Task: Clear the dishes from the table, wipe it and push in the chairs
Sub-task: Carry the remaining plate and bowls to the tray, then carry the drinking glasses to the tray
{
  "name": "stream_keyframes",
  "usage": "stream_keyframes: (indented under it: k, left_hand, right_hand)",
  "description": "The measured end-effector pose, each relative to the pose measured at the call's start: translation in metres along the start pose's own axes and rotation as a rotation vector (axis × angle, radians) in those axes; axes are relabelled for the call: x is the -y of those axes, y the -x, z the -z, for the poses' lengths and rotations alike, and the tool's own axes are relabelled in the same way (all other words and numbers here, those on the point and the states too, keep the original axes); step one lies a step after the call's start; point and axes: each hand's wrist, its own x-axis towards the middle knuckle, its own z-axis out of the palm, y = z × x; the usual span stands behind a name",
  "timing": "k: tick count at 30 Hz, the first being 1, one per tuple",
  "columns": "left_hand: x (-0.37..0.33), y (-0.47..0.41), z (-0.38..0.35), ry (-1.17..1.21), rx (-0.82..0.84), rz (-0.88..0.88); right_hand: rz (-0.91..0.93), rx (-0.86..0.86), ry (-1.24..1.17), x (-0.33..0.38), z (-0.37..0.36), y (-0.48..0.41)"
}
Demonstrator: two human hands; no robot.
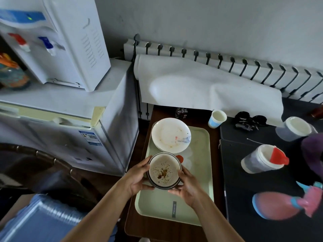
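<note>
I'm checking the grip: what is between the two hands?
In the head view, the dirty bowl: the left hand and right hand grip its sides over the green tray.

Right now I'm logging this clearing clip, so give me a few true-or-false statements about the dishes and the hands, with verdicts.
1. The left hand and the right hand both grip the bowl. True.
2. The white plate sits outside the green tray. False: it lies on the tray's far end.
3. The bowl is clean inside. False: brown specks and a dark smear cover its bottom.
4. The paper cup stands upright off the tray, beyond its far right corner. True.
</note>
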Motion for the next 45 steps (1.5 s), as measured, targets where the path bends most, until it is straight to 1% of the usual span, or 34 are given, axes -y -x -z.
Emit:
stream_keyframes:
  k: [2, 6, 9, 10, 13, 18, 23, 25, 26, 29, 33, 38, 45]
  left_hand:
    - [0.001, 0.011, 0.0, 0.008, -0.025, -0.025]
    - [0.012, 0.056, 0.007, 0.006, -0.031, -0.106]
    - [0.031, 0.094, 0.023, 0.07, -0.064, -0.188]
    - [0.037, 0.105, 0.027, 0.103, -0.079, -0.215]
    - [0.061, 0.151, 0.046, 0.209, -0.153, -0.329]
    - [0.084, 0.216, 0.075, 0.394, -0.261, -0.508]
    - [0.109, 0.278, 0.116, 0.516, -0.381, -0.64]
    - [0.123, 0.299, 0.135, 0.536, -0.415, -0.664]
    - [0.135, 0.314, 0.15, 0.568, -0.457, -0.684]
    - [0.171, 0.354, 0.19, 0.642, -0.578, -0.713]
    - [0.221, 0.406, 0.237, 0.733, -0.667, -0.73]
    - [0.307, 0.494, 0.306, 0.858, -0.813, -0.766]
    - [0.413, 0.595, 0.38, 1.012, -0.978, -0.816]
  right_hand:
    - [0.031, -0.048, 0.023, 0.0, -0.001, 0.006]
    - [0.112, -0.239, 0.05, -0.004, -0.001, 0.036]
    - [0.137, -0.295, 0.042, -0.018, -0.009, 0.064]
    - [0.144, -0.29, 0.045, -0.023, -0.013, 0.073]
    - [0.156, -0.171, 0.054, -0.049, -0.036, 0.107]
    - [0.218, 0.151, 0.075, -0.075, -0.085, 0.164]
    - [0.22, 0.459, 0.219, -0.097, -0.134, 0.202]
    - [0.209, 0.537, 0.249, -0.11, -0.154, 0.215]
    - [0.196, 0.579, 0.278, -0.123, -0.169, 0.224]
    - [0.147, 0.673, 0.329, -0.167, -0.208, 0.248]
    - [0.08, 0.769, 0.408, -0.23, -0.249, 0.277]
    - [0.0, 0.885, 0.51, -0.341, -0.302, 0.336]
    - [-0.124, 0.988, 0.611, -0.478, -0.361, 0.415]
